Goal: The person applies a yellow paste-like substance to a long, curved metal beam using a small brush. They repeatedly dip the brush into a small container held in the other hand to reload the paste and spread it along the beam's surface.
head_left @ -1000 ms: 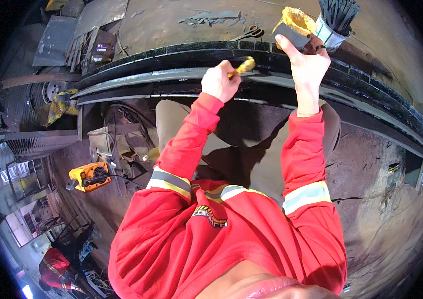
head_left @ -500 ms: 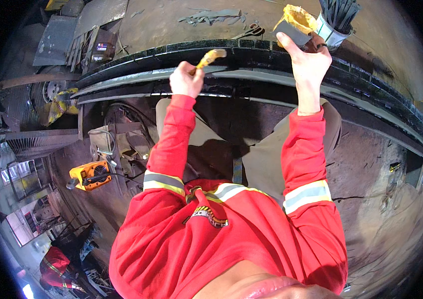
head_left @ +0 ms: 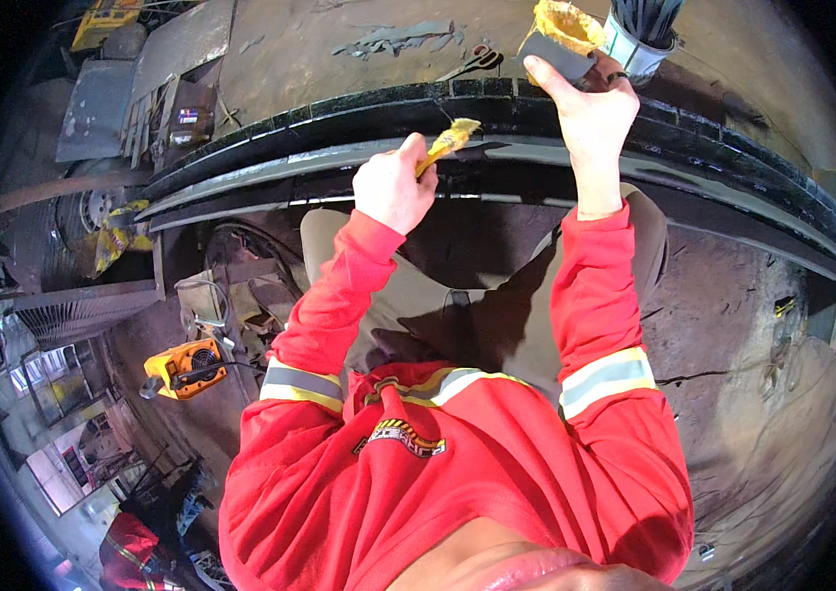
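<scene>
Head view, and the brown floor [head_left: 723, 433] spreads widest, near and far, split by long dark rails [head_left: 309, 120] bowing from left to right. Their far edge runs beyond the left hand; their near edge crosses just past the knees, and between the two hands there's an open gap above the metal. Orange machine [head_left: 186, 369] on the floor at near left, well apart from the work. Far right, the white bucket [head_left: 637, 51] of dark strips crowds that side, just beside the yellow-smeared cup [head_left: 561, 51]. Right hand [head_left: 597, 120] has that cup, thumb on the near side, fingers partly hidden behind. Left hand [head_left: 393, 189] is curled snugly round the yellow brush [head_left: 449, 143], its tip angled far and right over the rails; contact, I can't tell. Scissors [head_left: 480, 61] lie beyond, left of the cup.
</scene>
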The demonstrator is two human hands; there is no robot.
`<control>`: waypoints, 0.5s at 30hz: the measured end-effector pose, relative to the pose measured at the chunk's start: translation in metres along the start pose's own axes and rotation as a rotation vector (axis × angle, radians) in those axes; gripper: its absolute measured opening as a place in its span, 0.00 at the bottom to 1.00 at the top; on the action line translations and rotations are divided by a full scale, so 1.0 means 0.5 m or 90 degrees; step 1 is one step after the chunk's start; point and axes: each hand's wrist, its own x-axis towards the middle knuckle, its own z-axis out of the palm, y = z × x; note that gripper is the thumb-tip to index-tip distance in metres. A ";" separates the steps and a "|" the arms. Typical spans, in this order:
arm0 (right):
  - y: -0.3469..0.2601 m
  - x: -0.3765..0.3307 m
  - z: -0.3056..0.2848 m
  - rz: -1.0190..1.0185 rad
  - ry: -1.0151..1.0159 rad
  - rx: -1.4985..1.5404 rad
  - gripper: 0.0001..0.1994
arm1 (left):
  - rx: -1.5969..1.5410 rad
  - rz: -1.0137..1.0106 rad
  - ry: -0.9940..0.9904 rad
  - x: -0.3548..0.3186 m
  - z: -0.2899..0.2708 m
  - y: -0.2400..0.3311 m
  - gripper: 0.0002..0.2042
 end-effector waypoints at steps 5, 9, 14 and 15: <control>-0.016 -0.004 0.005 -0.017 -0.001 -0.009 0.31 | 0.092 -0.050 -0.022 0.091 0.035 -0.023 0.09; 0.005 0.004 -0.004 -0.035 0.001 -0.012 0.30 | 0.031 -0.070 0.080 0.092 0.012 -0.004 0.09; 0.002 0.001 -0.009 -0.046 0.015 -0.025 0.30 | 0.012 -0.055 0.020 0.016 0.012 0.018 0.09; -0.014 -0.002 -0.006 -0.023 0.009 -0.022 0.30 | 0.015 -0.051 0.013 0.024 0.030 0.010 0.09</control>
